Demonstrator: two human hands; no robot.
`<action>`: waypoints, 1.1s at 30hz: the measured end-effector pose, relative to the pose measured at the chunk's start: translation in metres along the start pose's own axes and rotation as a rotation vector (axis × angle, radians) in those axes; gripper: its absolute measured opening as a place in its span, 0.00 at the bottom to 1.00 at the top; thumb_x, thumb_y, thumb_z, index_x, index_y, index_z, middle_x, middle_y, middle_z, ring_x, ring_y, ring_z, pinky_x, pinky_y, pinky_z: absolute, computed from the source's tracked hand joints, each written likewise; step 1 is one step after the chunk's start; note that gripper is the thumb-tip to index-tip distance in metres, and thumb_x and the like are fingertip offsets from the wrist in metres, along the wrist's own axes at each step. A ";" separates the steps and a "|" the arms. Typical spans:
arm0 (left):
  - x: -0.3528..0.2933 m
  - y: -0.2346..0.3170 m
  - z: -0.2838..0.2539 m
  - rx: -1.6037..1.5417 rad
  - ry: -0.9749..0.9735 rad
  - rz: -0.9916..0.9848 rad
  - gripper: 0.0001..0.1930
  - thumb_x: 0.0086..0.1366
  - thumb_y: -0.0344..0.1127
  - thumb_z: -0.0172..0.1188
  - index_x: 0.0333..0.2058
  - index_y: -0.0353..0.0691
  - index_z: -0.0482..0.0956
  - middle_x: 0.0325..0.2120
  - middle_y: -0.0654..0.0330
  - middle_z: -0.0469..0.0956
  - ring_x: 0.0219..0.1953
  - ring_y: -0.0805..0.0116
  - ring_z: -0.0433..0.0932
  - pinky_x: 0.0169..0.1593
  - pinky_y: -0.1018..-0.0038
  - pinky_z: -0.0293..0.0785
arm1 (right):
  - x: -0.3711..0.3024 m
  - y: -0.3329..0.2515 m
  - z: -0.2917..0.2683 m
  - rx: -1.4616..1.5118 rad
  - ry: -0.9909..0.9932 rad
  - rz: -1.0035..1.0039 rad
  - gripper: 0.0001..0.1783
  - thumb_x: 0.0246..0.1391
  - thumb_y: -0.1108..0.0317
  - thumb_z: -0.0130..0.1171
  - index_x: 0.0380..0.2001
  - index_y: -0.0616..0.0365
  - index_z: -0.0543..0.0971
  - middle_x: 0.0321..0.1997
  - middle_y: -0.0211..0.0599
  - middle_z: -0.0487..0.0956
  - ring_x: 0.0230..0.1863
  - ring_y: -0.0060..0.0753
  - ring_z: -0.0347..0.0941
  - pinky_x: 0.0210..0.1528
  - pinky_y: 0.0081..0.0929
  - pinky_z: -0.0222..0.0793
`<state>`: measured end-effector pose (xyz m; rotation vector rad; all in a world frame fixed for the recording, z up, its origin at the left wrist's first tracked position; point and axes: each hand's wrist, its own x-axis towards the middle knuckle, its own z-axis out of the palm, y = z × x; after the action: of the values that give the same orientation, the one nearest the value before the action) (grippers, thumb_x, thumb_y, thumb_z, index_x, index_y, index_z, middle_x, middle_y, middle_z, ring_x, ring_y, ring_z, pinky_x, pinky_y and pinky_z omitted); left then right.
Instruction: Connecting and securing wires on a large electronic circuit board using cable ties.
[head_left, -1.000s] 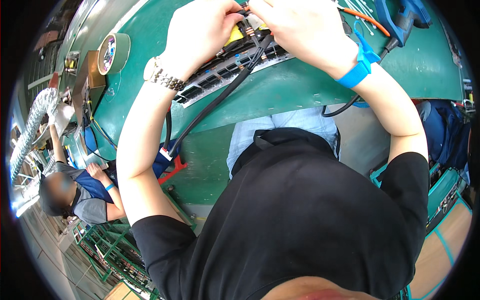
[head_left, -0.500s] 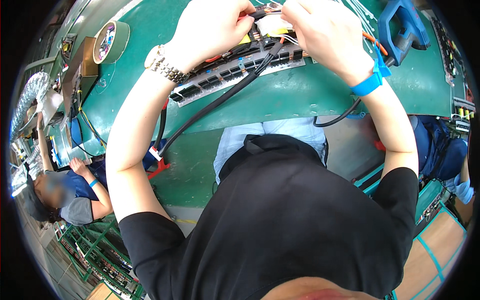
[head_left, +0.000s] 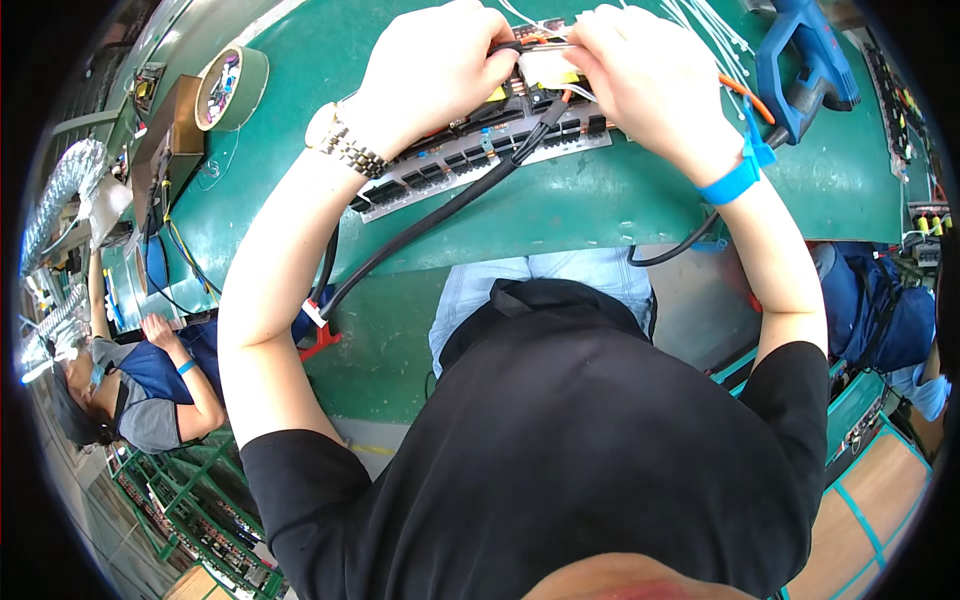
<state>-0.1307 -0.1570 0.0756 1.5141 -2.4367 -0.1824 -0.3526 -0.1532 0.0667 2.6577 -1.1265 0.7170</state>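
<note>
My left hand [head_left: 435,65] and my right hand [head_left: 650,75] meet over a long circuit board [head_left: 470,160] lying on the green bench [head_left: 600,200]. Both pinch a bundle of black and orange wires [head_left: 525,52] beside a pale yellow part on the board. A thick black cable [head_left: 420,235] runs from that spot down off the bench's front edge. My left wrist carries a metal watch [head_left: 340,145], and a blue strap [head_left: 735,180] circles my right wrist.
A roll of green tape [head_left: 230,85] and a brown box [head_left: 165,135] sit at the bench's left. A blue power tool [head_left: 805,50] and white cable ties [head_left: 700,25] lie at the right. Co-workers sit at left [head_left: 130,390] and right [head_left: 880,310].
The view has tilted down so the bench and hands sit lower in the picture. My hands stay together on the wires above the board.
</note>
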 end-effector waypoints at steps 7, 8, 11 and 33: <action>-0.004 -0.016 -0.042 -0.303 -0.018 -0.158 0.17 0.63 0.41 0.65 0.46 0.35 0.84 0.31 0.51 0.83 0.33 0.61 0.83 0.41 0.69 0.79 | -0.011 0.018 -0.013 0.113 0.102 0.102 0.08 0.60 0.65 0.67 0.39 0.55 0.82 0.35 0.33 0.82 0.31 0.28 0.79 0.36 0.24 0.75; -0.006 -0.018 -0.055 -0.231 0.043 -0.216 0.17 0.63 0.39 0.65 0.47 0.34 0.83 0.33 0.53 0.85 0.32 0.67 0.83 0.40 0.71 0.79 | -0.013 0.020 -0.014 0.203 0.106 0.209 0.08 0.60 0.66 0.67 0.40 0.56 0.82 0.35 0.33 0.82 0.31 0.28 0.79 0.36 0.23 0.75; -0.032 -0.039 -0.083 -0.223 0.180 -0.274 0.16 0.65 0.38 0.65 0.46 0.33 0.83 0.33 0.55 0.85 0.32 0.71 0.81 0.40 0.74 0.78 | -0.022 0.030 -0.017 0.292 0.143 0.194 0.07 0.62 0.67 0.66 0.41 0.57 0.82 0.36 0.33 0.83 0.33 0.26 0.79 0.37 0.23 0.75; -0.165 -0.030 0.005 0.110 0.416 -0.285 0.13 0.60 0.36 0.72 0.43 0.41 0.84 0.31 0.61 0.83 0.28 0.69 0.81 0.34 0.74 0.79 | -0.001 -0.023 0.001 0.477 -0.003 0.105 0.08 0.62 0.70 0.65 0.42 0.59 0.81 0.38 0.36 0.83 0.35 0.29 0.81 0.37 0.22 0.77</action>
<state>-0.0373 -0.0230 0.0374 1.7385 -1.9323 0.1989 -0.3364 -0.1371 0.0662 2.9931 -1.2317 1.1262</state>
